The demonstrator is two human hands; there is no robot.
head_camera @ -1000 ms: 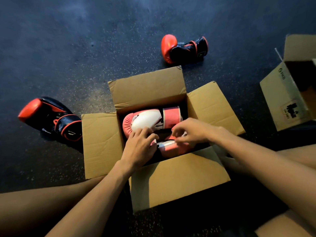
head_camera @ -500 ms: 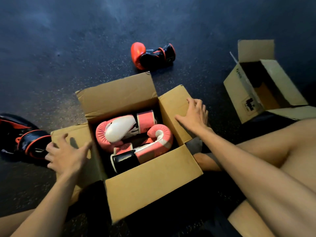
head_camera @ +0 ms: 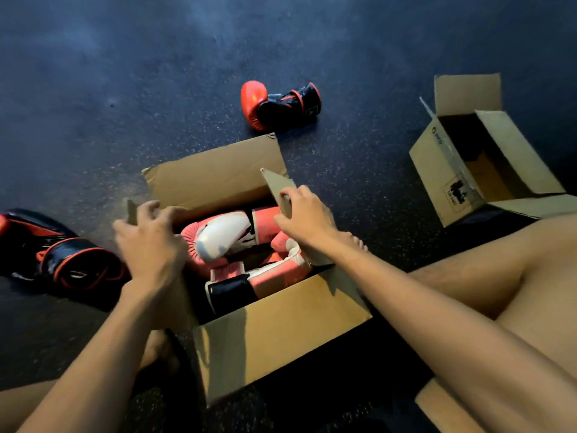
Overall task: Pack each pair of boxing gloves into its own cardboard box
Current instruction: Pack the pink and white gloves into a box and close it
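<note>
A cardboard box (head_camera: 281,332) sits open on the dark floor in front of me. Two pink and white boxing gloves lie inside it: one (head_camera: 224,235) toward the back, the other (head_camera: 268,273) nearer the front. My left hand (head_camera: 150,242) grips the box's left side flap (head_camera: 131,210), which stands raised. My right hand (head_camera: 307,220) holds the right side flap (head_camera: 279,185), also lifted upright. A red and black glove (head_camera: 278,104) lies on the floor beyond the box. Its match (head_camera: 59,257) lies at the left.
A second cardboard box (head_camera: 452,170) stands open at the right with nothing visible inside. My bare legs (head_camera: 468,273) frame the near box on both sides, with a foot (head_camera: 356,239) against its right wall. Dark speckled floor surrounds everything.
Both hands left the pink gloves, moved out to the side flaps and have lifted them from flat to upright. The camera view shifted left.
</note>
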